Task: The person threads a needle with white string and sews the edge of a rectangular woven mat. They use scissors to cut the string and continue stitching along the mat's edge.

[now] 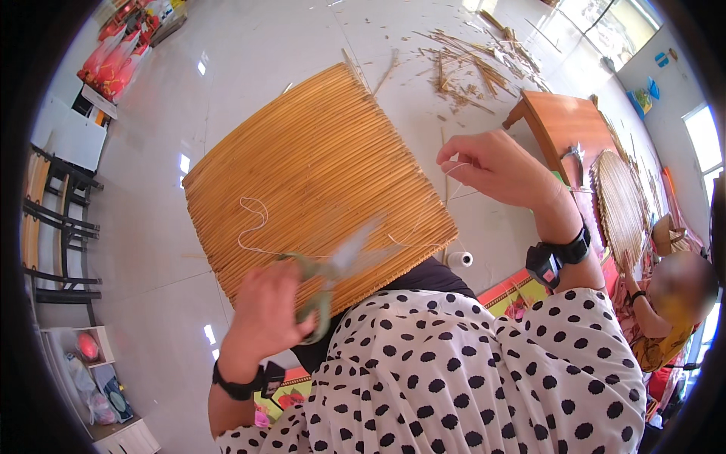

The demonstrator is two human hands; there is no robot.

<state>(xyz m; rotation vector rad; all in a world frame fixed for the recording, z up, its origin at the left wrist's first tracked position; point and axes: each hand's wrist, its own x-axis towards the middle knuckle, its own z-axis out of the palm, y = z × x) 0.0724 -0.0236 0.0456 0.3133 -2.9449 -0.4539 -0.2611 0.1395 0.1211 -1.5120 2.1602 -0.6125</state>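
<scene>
A square panel of tan reed or cane stalks (302,159), set side by side, rests slanting over my lap. My left hand (265,306), somewhat blurred, is closed round the green handles of a pair of scissors (349,253). The blades are parted and lie above the panel's near part. Off the panel's right edge, my right hand (499,166) pinches a fine white thread between thumb and fingers. A loose loop of white thread (257,221) lies across the stalks. The thread spool (460,259) stands by the panel's near right corner.
Broken stalks (476,72) litter the tiled floor at the far right. A low wooden table (563,125) holds dark-bladed shears (576,160). Beyond my right arm, a co-worker (658,310) touches a round stalk mat (622,200). Black-framed chairs (64,227) and a shelf (106,356) line the left.
</scene>
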